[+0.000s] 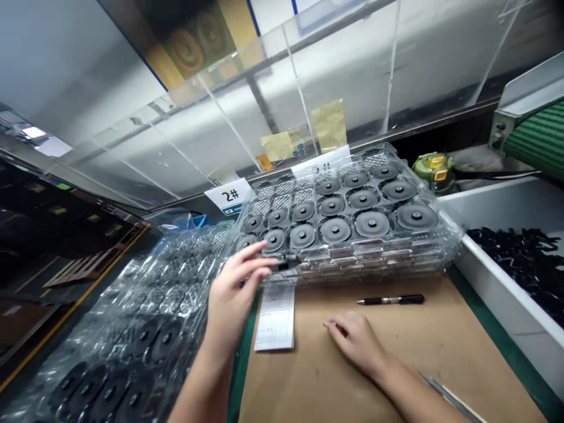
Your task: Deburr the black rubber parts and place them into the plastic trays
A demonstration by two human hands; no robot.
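My left hand (238, 285) is raised at the front left corner of a clear plastic tray (356, 249). Its fingers are stretched out and apart. Just beyond the fingertips is a small dark piece (287, 262), blurred, at the tray's front edge; I cannot tell whether the fingers touch it. Round dark grey discs (335, 229) with a small centre hub sit in many of the tray's pockets, while several back left pockets have none. My right hand (352, 338) rests on the cardboard sheet (304, 388), fingers curled in, with nothing visible in them.
A black pen (391, 299), a written paper slip (275, 320) and a thin metal tool (449, 396) lie on the cardboard. Left are more clear trays (176, 282) with discs. To the right, a white bin (506, 294) holds black parts below a green conveyor (537, 141).
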